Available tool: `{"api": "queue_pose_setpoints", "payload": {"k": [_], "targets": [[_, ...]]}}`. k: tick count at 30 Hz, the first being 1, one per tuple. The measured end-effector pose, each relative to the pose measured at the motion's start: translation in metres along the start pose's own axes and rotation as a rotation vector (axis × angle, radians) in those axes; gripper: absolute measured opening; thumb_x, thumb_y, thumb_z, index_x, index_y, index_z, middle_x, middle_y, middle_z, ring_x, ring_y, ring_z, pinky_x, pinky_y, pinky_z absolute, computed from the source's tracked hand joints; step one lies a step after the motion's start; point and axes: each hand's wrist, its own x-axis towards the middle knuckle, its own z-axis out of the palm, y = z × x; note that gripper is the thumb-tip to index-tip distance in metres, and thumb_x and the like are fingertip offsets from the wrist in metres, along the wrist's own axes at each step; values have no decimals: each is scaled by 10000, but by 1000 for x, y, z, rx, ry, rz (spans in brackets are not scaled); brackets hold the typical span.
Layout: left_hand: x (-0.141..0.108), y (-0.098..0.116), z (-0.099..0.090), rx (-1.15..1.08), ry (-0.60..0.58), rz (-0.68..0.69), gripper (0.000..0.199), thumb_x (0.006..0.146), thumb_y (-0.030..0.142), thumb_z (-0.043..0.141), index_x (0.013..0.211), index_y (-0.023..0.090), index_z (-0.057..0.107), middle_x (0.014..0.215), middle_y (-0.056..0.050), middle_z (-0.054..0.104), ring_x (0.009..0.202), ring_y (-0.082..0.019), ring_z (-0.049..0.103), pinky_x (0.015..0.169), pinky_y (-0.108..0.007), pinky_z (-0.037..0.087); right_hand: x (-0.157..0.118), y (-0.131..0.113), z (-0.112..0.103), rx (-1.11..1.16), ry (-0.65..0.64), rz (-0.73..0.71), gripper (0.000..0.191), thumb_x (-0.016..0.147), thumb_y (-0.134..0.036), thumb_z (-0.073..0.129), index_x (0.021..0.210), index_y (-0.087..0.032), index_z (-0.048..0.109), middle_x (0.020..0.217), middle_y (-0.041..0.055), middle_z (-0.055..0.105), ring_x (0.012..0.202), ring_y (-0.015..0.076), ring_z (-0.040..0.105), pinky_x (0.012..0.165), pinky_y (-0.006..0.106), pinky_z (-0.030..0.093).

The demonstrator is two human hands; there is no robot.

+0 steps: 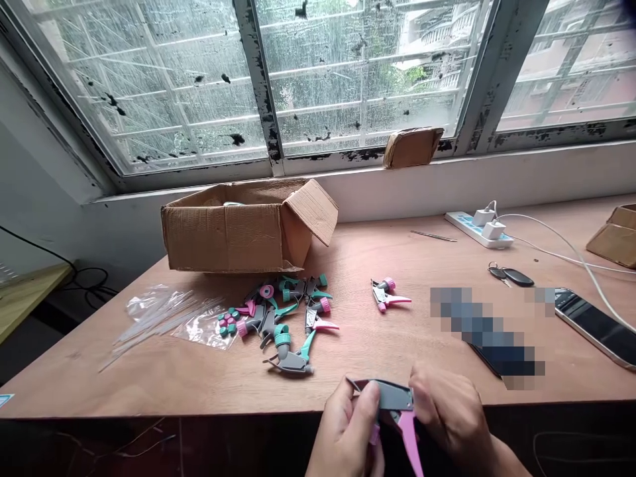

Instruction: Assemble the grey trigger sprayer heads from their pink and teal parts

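At the table's front edge, my left hand (pixel 345 434) grips a grey trigger spray head (pixel 396 396) with a pink trigger, its thumb pressed on the body. The fingers of my right hand (pixel 450 407) are closed at the nozzle end of this spray head, and what is between them is hidden. On the table ahead, another spray head (pixel 387 296) with pink parts lies by itself. Several grey spray heads with teal or pink parts form a loose pile (pixel 268 321) to the left. Small pink and teal nozzle caps (pixel 228 322) lie beside the pile.
Thin clear tubes (pixel 154 324) and plastic bags (pixel 199 331) lie at the left. Behind the pile stands an open cardboard box (pixel 223 238). At the right are a power strip (pixel 479 230) with chargers, keys (pixel 511 274), a phone (pixel 596 328) and a blurred-out item (pixel 489 334).
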Motion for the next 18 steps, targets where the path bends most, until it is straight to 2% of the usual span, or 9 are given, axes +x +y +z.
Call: {"api": "queue_pose_setpoints", "payload": {"k": [2, 5, 6, 7, 8, 10, 13, 15, 18], "targets": [[1, -3, 5, 115, 25, 99, 527, 900, 718, 556, 913, 193, 598, 508, 72, 450, 395, -71, 375, 421, -196, 250, 1, -4, 4, 145, -9, 282, 476, 1100, -302, 326, 634, -244, 400, 511, -33, 419, 431, 135, 408, 481, 290, 316], [3, -6, 13, 249, 62, 205, 530, 914, 712, 538, 920, 188, 622, 476, 64, 431, 417, -98, 405, 439, -214, 287, 0, -10, 4, 382, -132, 704, 529, 1100, -445, 282, 611, -249, 341, 515, -32, 392, 450, 139, 428, 466, 261, 392], [3, -6, 14, 247, 63, 213, 533, 903, 715, 553, 921, 188, 627, 485, 58, 439, 427, -103, 411, 437, -216, 288, 0, -11, 3, 405, -142, 757, 536, 1097, -463, 278, 608, -250, 334, 515, -31, 389, 455, 142, 432, 469, 261, 405], [3, -5, 15, 220, 58, 211, 538, 886, 720, 575, 918, 187, 630, 497, 53, 449, 438, -105, 419, 438, -214, 290, -1, -12, 0, 384, -124, 743, 537, 1098, -455, 281, 605, -249, 336, 512, -30, 392, 452, 143, 433, 473, 264, 406], [2, -4, 15, 159, 49, 192, 547, 863, 728, 602, 921, 186, 632, 520, 46, 468, 449, -103, 426, 440, -209, 292, -1, -12, -2, 332, -77, 658, 533, 1100, -431, 287, 603, -248, 345, 505, -29, 399, 444, 142, 432, 477, 270, 399], [1, -1, 13, -13, 30, 106, 580, 808, 745, 657, 947, 183, 633, 599, 31, 523, 457, -87, 425, 437, -194, 294, 0, -11, -8, 192, 0, 370, 496, 1101, -356, 315, 632, -241, 426, 518, -18, 458, 447, 148, 457, 495, 283, 390], [-2, 8, 3, -163, 12, -41, 632, 755, 753, 706, 990, 173, 620, 654, 16, 584, 425, -60, 413, 416, -173, 281, 7, -9, -15, 65, 13, -39, 285, 1089, -266, 397, 891, -210, 594, 660, 28, 619, 538, 164, 571, 527, 272, 442], [-3, 13, -5, -147, 16, -89, 644, 756, 758, 702, 980, 161, 614, 601, 21, 585, 390, -55, 411, 395, -166, 253, 12, -8, -16, 26, -12, -174, 187, 1086, -220, 425, 1070, -160, 601, 803, 79, 701, 639, 169, 649, 577, 255, 503], [-6, 18, -14, -112, 47, -112, 648, 764, 770, 681, 962, 158, 615, 545, 31, 575, 366, -57, 413, 387, -161, 235, 14, -7, -15, -16, -81, -261, 197, 1091, -184, 421, 1156, -98, 586, 918, 133, 736, 722, 174, 681, 633, 251, 529]]}}
